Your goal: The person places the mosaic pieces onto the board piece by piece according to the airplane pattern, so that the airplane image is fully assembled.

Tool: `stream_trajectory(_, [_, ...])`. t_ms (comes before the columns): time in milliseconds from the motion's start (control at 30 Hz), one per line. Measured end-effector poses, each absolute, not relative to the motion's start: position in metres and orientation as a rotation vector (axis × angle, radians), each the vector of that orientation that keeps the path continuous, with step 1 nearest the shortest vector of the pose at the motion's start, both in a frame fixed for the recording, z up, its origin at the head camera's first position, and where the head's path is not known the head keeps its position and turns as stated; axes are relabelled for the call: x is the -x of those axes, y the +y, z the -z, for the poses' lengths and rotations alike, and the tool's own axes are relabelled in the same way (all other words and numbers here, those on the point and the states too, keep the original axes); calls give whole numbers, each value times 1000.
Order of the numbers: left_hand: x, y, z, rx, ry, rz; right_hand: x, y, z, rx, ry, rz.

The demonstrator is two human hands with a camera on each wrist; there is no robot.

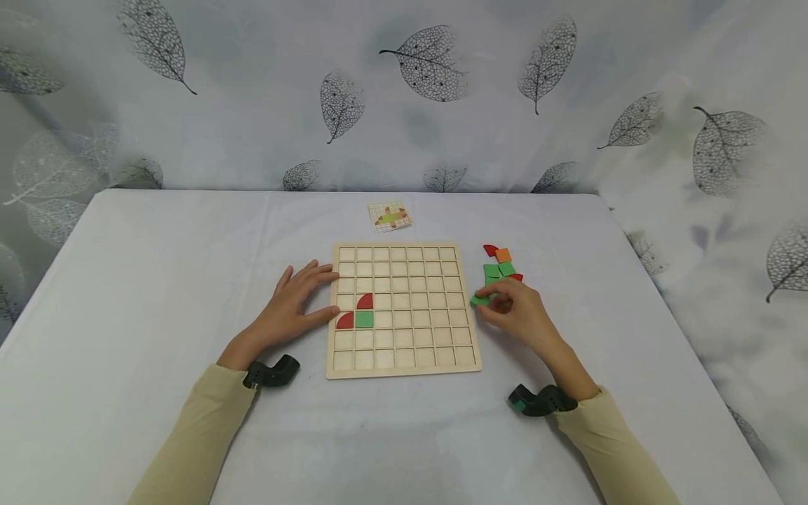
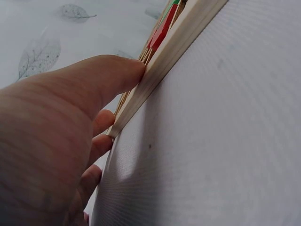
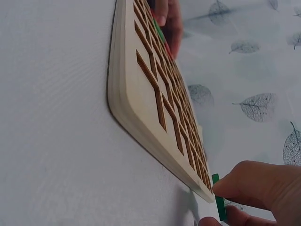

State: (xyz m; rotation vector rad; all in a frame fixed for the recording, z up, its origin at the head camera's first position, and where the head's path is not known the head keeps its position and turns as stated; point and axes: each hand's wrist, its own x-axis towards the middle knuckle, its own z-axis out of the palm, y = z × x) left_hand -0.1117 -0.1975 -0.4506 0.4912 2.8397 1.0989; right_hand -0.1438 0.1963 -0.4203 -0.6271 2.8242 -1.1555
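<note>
Two tan sleeves [image 1: 192, 435] come nearest. Fingers spread, the left hand [image 1: 292, 307] touches the pale wooden grid board [image 1: 404, 373] at nine o'clock; near three, the right hand [image 1: 522, 317] pinches a thin green tile [image 1: 480, 301]. Red quarter-circle tiles [image 1: 345, 321] and a green square [image 1: 364, 320] fill recesses toward nine. Loose flat tiles [image 1: 503, 255] lie toward two, a printed card [image 1: 389, 216] beyond twelve, on white cloth [image 1: 126, 294].

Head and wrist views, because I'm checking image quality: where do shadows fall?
Head view: softly along the right sleeve; left wrist view: on the white cloth beside the wooden board; right wrist view: dimly on the cloth, left of the green piece.
</note>
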Motion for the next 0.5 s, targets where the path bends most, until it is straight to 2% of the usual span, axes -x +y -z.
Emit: stream_trajectory(500, [111, -197, 450, -493, 2846, -1094, 139, 183, 421, 804, 2701, 1300])
